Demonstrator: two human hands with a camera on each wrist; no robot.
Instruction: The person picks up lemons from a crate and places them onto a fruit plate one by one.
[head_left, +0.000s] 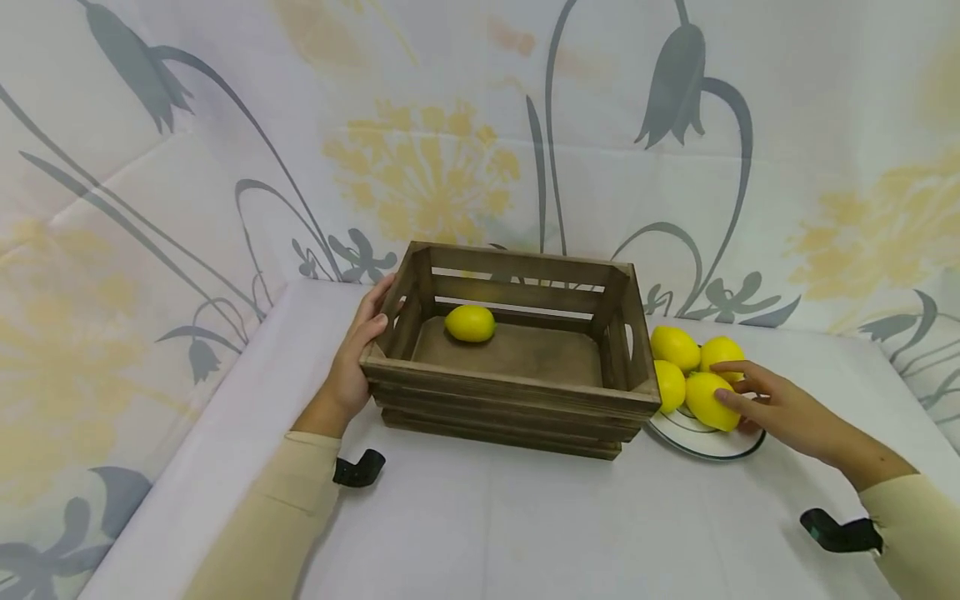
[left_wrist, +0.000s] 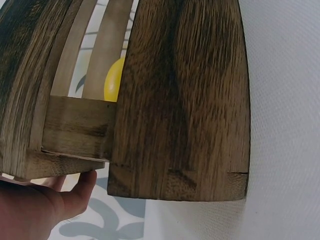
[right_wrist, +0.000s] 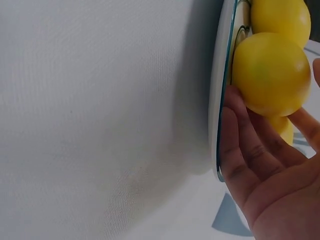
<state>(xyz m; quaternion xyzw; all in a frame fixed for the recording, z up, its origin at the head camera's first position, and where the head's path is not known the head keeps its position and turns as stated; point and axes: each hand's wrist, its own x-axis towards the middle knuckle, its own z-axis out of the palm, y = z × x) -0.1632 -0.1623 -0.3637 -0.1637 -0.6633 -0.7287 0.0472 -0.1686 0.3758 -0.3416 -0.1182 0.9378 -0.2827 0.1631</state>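
A brown slatted wooden crate stands in the middle of the head view, with one yellow lemon lying inside toward its left back. My left hand holds the crate's left end, thumb at the rim near the handle slot. To the right, my right hand is spread loosely about the front lemon on a plate. Its thumb touches that lemon's near side, while the lower fingers reach beneath it, close to the plate rim. The index finger overlaps a lemon farther back.
The white plate with a dark green rim sits right beside the crate and bears several lemons. White cloth covers the table, and a flower-patterned cloth rises behind. Black angled pieces stick out at both wrists.
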